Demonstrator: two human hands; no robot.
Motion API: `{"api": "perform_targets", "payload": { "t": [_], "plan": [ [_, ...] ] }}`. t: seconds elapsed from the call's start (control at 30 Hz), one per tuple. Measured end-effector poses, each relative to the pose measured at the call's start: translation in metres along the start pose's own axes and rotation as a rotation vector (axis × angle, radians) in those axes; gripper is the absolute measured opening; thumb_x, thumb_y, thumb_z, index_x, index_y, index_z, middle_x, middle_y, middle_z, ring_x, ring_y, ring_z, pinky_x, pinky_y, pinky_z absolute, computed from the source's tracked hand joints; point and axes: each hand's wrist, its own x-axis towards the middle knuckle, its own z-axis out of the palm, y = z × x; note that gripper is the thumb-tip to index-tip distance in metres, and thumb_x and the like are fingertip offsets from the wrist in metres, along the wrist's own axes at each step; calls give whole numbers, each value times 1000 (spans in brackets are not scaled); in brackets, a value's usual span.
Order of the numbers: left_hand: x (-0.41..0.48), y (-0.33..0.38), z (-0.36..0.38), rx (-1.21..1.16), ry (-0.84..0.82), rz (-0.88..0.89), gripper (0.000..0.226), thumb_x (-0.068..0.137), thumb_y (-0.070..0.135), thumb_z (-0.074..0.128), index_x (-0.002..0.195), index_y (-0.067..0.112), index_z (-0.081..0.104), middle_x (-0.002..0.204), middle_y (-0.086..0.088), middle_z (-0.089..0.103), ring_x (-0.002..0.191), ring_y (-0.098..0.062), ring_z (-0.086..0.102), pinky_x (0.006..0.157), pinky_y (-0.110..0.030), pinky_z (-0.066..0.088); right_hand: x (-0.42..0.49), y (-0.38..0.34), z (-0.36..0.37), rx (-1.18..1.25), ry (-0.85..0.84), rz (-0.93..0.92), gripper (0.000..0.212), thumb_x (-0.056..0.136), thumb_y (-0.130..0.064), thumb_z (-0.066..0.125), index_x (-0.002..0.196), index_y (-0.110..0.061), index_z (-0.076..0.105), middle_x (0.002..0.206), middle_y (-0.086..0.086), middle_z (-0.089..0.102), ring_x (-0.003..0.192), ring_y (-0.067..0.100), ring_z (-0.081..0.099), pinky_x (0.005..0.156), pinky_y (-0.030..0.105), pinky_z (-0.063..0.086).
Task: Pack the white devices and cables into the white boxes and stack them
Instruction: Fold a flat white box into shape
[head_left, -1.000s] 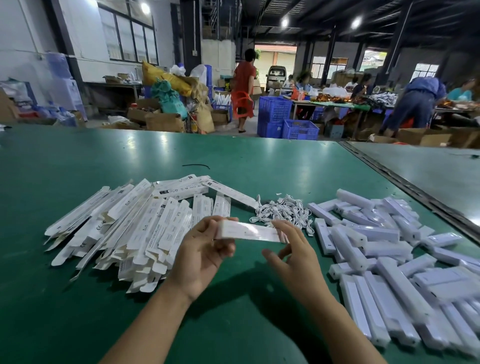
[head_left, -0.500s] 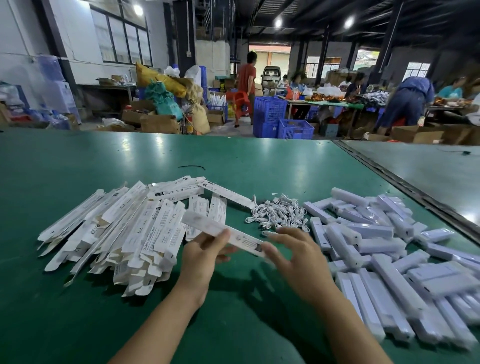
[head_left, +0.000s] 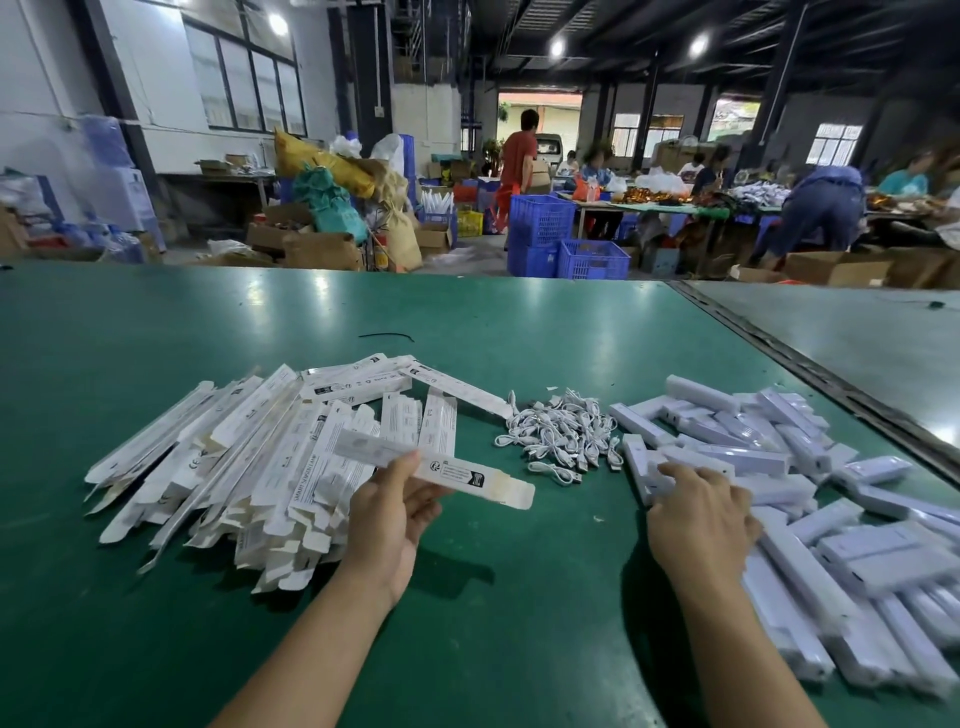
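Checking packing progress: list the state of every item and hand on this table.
held box: lifted off the table, end flap open
left hand: holds held box
right hand: rests on device pile
device pile: loose, unboxed
cable pile: loose heap, unpacked
box pile: flat, heaped

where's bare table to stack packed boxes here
Bare green table lies beyond all three piles, save a thin black strand, and near you between the left hand, which holds a box, and the right hand, below the cable heap. Crowded: flat boxes fill the left, devices the right.
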Motion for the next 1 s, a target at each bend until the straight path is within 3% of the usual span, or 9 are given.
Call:
{"api": "perform_targets", "payload": {
  "t": [0.13,0.23,0.3,0.37,0.43,0.57,0.67,0.87,1.0],
  "plan": [
    [1,-1,-1,-26,21,2,10,96,15,60,99,7,64,77,-8,72,63,-14,69,51,-22,55,6,6,2,20,10,36,53,86,-3,51,130,-29,59,135,8,56,124,31,40,99,42,29],
    [3,0,-2,-51,39,20,10,95,17,61,99,8,64,84,-12,71,67,-17,70,53,-23,56,7,2,1,70,69,16,42,90,-7,53,126,-28,62,128,9,60,119,32,46,97,43,29],
    [3,0,-1,-59,40,42,10,95,18,62,100,9,65,90,-14,72,71,-19,71,55,-24,57,2,-6,0,222,182,-130,32,91,-9,59,119,-21,67,120,12,64,110,34,55,90,41,35],
    [3,0,0,-66,38,60,11,95,17,62,102,9,65,93,-14,74,73,-19,72,57,-24,57,-8,-16,0,426,235,-359,27,86,-6,69,111,-14,72,109,11,69,94,31,63,77,30,37],
    [2,0,2,-72,45,72,10,96,16,61,103,10,64,92,-12,75,74,-19,73,57,-24,58,-20,-26,2,576,131,-495,25,84,-9,74,108,-15,73,101,2,71,86,19,64,73,23,37],
    [3,1,1,-98,65,85,10,96,15,61,104,9,63,92,-13,75,76,-21,72,60,-25,59,-40,-38,7,862,-238,-403,20,86,-19,73,96,-36,70,83,-14,73,75,11,69,65,20,47],
    [5,1,2,-135,75,94,7,96,13,61,101,10,63,89,-11,75,77,-23,72,63,-27,60,-46,-41,7,922,-320,-384,19,86,-17,72,93,-35,71,66,-9,71,59,8,64,49,15,43],
    [6,0,2,-135,54,122,10,96,9,59,105,11,63,94,-12,75,82,-23,73,66,-28,60,-47,-44,6,938,-417,-357,18,86,-10,70,93,-26,75,62,-6,69,50,7,56,47,15,39],
    [6,-1,3,-88,33,133,11,97,9,58,105,12,64,96,-10,76,84,-23,72,66,-30,61,-42,-41,4,932,-484,-348,28,86,1,59,92,-18,78,55,-3,65,45,6,53,45,17,36]
  ]
}}
